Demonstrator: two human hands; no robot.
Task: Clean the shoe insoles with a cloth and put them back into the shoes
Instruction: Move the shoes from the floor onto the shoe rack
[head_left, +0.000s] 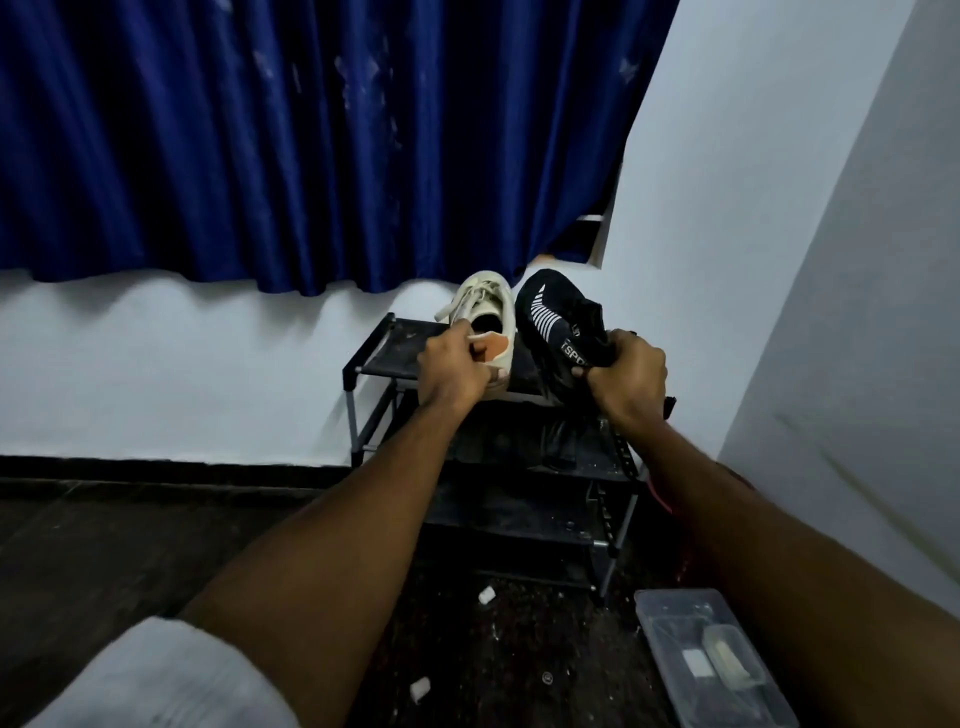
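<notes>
Nearest, on the dark floor (156, 545) at the lower right, lies a clear plastic lidded box (711, 660), with a few small white scraps scattered around it. Both bare forearms reach forward over a black metal-framed shoe rack (387, 353) standing against the pale wall.

On its top shelf, the left hand (452, 366) has its fingers clamped on the heel of a cream lace-up sneaker with an orange heel patch (488, 306). Just beside it, the right hand (628, 382) has its fingers curled tight round the heel collar of a black knit sneaker with white stripes (556, 317). Behind hangs a blue pleated curtain (311, 130).

This looks like the opening step: taking the shoes off the rack. The insoles cannot be made out and are presumably inside the shoes; no cloth is in view. The next move likely calls for lifting both shoes clear and bringing them closer, then freeing one hand to pull an insole out.
</notes>
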